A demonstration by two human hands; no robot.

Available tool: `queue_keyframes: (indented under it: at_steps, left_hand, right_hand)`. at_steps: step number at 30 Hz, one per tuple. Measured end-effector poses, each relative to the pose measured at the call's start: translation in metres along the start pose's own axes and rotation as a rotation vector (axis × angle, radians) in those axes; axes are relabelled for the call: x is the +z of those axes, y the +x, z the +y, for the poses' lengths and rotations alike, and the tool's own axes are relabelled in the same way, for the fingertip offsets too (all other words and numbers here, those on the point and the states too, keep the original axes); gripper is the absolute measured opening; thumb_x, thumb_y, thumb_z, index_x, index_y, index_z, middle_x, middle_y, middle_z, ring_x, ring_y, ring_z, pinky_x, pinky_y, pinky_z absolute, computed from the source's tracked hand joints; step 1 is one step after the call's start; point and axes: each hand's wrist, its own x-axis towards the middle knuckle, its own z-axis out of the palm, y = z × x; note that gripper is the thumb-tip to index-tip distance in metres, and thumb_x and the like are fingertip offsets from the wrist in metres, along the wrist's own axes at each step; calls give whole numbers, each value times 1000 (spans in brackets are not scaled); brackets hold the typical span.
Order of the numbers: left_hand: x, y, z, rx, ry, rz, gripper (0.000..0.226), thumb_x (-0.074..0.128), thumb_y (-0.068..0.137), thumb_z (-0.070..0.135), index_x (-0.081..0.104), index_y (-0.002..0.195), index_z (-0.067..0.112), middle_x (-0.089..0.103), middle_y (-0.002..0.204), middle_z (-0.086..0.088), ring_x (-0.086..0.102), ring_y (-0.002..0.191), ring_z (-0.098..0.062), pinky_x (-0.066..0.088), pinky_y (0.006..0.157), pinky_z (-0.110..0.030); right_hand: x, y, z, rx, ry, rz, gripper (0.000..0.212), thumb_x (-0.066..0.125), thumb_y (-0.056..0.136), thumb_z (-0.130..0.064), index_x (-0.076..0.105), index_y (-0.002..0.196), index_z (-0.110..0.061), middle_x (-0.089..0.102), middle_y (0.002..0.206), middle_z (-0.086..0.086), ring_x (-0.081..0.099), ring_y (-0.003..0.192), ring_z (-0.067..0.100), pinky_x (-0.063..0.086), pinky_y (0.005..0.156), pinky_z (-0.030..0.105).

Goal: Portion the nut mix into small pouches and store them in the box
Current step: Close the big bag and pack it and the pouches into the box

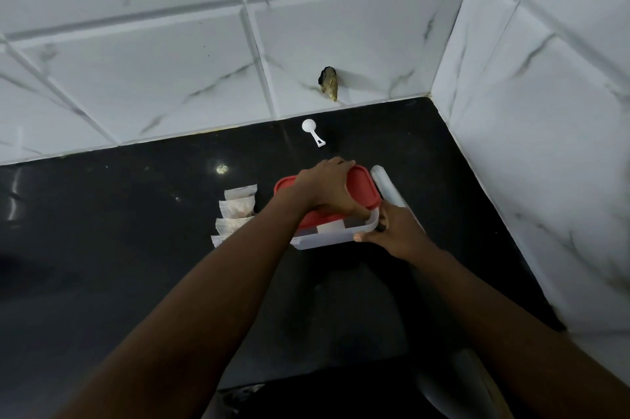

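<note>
A translucent white box [327, 241] stands on the black counter [136, 248] with a red lid [363, 185] lying askew over its far part. My left hand [329, 188] grips the red lid from above, fingers curled over its edges. My right hand [397, 231] holds the box's near right corner, thumb along the front wall. Several small filled pouches [237, 212] lie in an overlapping row just left of the box, partly hidden by my left forearm. What lies inside the box is hidden.
A white measuring scoop [312, 132] lies near the back wall beyond the box. A pale roll or tube [387, 186] lies against the box's right side. White marble tile walls [545, 145] close the counter at the back and right. A dark lump [329, 83] sticks from the back wall.
</note>
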Motion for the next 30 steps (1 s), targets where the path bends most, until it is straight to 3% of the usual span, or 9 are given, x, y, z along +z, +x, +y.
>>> queue_keyframes:
  at_steps: [5, 9, 12, 17, 21, 24, 26, 30]
  left_hand:
    - [-7, -1, -10, 10, -151, -44, 111, 81, 74, 66, 25, 161, 25, 36, 159, 0, 42, 140, -25, 43, 113, -50]
    - [-9, -4, -18, 37, -283, -33, 101, 83, 77, 57, 31, 159, 25, 40, 154, 0, 45, 135, -23, 46, 110, -45]
    - [-13, -7, -22, 38, -366, -44, 96, 82, 81, 51, 32, 159, 25, 42, 155, -1, 46, 136, -22, 43, 112, -44]
    - [-28, -10, -24, 33, -583, -50, 94, 77, 78, 55, 35, 158, 27, 46, 154, -3, 48, 135, -22, 40, 116, -47]
    - [-44, -14, -32, 50, -607, -47, 94, 68, 74, 59, 36, 158, 29, 45, 155, -3, 47, 136, -21, 41, 107, -37]
    - [-47, -20, -42, 70, -663, -30, 91, 67, 76, 55, 38, 158, 27, 47, 154, -3, 49, 132, -18, 42, 104, -33]
    - [-48, -23, -48, 90, -700, -19, 89, 67, 77, 54, 40, 157, 27, 49, 150, -1, 52, 128, -16, 44, 100, -30]
    - [-55, -26, -54, 120, -722, -29, 92, 70, 74, 60, 41, 156, 31, 49, 148, 4, 53, 125, -10, 44, 97, -29]
  right_hand:
    - [-2, 1, -6, 7, -34, -26, 72, 85, 80, -26, 49, 143, -30, 57, 115, -29, 47, 97, -28, 34, 82, 2]
    - [-1, -1, -12, 11, -37, -28, 78, 84, 81, -25, 45, 147, -30, 60, 139, -11, 50, 113, -13, 42, 102, 19]
    - [-1, -1, -16, 1, -86, -34, 83, 83, 82, -26, 39, 152, -30, 55, 145, -8, 44, 123, -4, 32, 91, 7]
    - [-2, -1, -17, 26, -77, -52, 84, 83, 82, -27, 38, 153, -31, 55, 147, -7, 44, 122, -6, 32, 92, 7]
    - [-3, 1, -18, 54, -50, -57, 88, 85, 80, -23, 37, 153, -30, 54, 147, -6, 47, 130, 0, 35, 99, 15]
    - [-6, 3, -20, 60, -61, -109, 112, 89, 74, -20, 17, 160, -29, 41, 156, -7, 39, 143, 10, 33, 113, 28]
    - [-8, 5, -24, 60, -94, -50, 120, 89, 74, -23, 8, 162, -28, 28, 164, -5, 30, 149, 15, 28, 119, 35]
    - [-19, 14, -53, -57, -34, 172, 107, 86, 77, -16, 20, 159, -31, 26, 166, -4, 29, 150, 17, 31, 119, 42]
